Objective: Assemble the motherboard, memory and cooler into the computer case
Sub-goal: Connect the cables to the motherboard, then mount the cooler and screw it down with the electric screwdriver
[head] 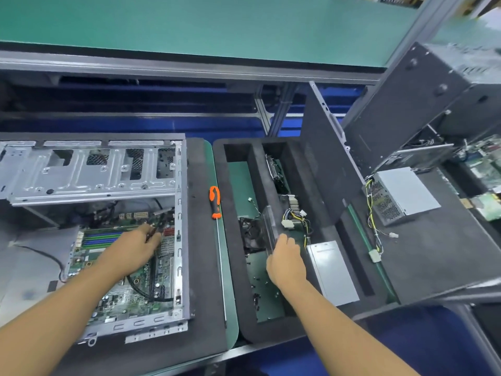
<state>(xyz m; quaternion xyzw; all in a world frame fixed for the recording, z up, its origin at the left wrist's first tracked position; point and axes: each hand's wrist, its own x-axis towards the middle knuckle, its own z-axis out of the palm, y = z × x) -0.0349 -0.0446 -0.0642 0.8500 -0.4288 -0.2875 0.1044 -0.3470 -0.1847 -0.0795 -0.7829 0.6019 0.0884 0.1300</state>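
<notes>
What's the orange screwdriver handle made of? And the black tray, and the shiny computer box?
Screwdriver handle: looks like hard orange plastic with black rubbery patches. Black tray: probably soft foam, being matte and thick with cut-out pockets. Computer case: looks like bare sheet metal, silvery and shiny, with stamped holes.

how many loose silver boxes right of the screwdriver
2: one silver box with yellow wires on the dark mat far right; another on the foam tray beside the right hand.
</notes>
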